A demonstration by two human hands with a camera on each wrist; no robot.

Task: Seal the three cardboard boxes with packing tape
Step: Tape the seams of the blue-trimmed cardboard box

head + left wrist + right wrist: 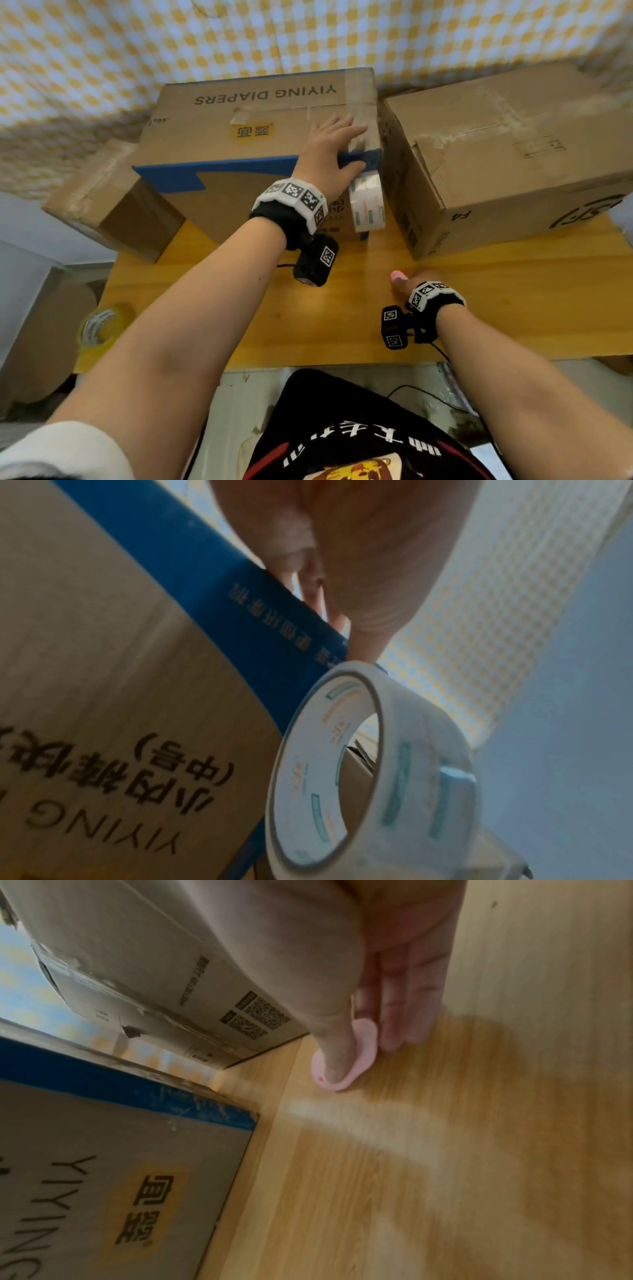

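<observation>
Three cardboard boxes stand on the wooden table: a small one [102, 205] at the left, the blue-edged diaper box [239, 137] in the middle, and a large one [513, 154] at the right. My left hand [342, 147] lies flat on the middle box's top right corner, over a clear tape strip [359, 99], with the thumb on the blue front edge. The white tape roll [368, 205] [411, 750] hangs just below that hand [349, 634] against the box front. My right hand [407, 279] [356, 1053] sits low on the table and pinches a small pink cutter [397, 275] [366, 1031].
A second, yellowish tape roll [99, 329] lies off the table's left edge, lower down. Bare table [513, 308] stretches in front of the boxes. A narrow gap separates the middle and right boxes. Checked cloth [308, 34] hangs behind them.
</observation>
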